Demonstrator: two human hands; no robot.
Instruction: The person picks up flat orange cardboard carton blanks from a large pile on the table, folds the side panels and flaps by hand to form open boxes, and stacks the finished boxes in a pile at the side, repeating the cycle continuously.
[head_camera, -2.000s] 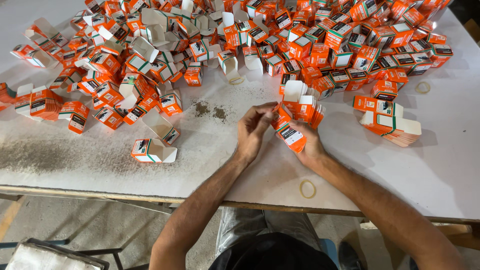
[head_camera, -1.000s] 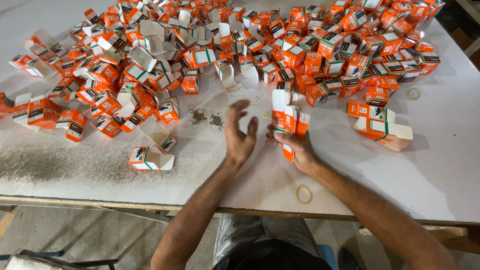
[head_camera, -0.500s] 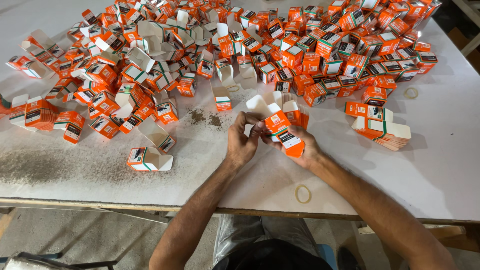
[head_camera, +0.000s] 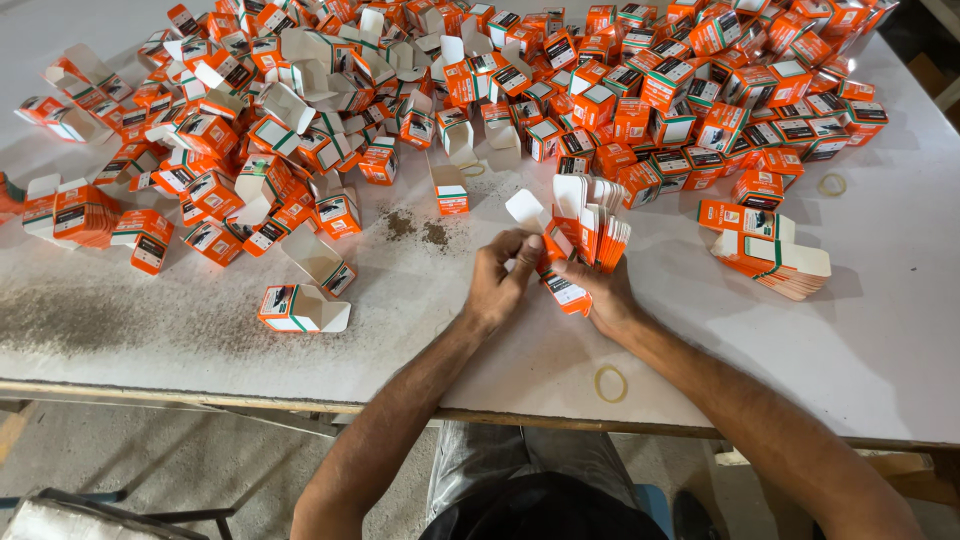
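Head view, and I'm looking down at both hands over the white table. My right hand is clamped around a fanned stack of flat orange cartons, fingers curled shut under it, the stack standing upright with its long axis pointing away from me. My left hand sits just beside it on the left, thumb and fingertips pinched on the nearest carton's white flap. Beyond them, a heap of folded orange boxes; a rubber band lies near the edge.
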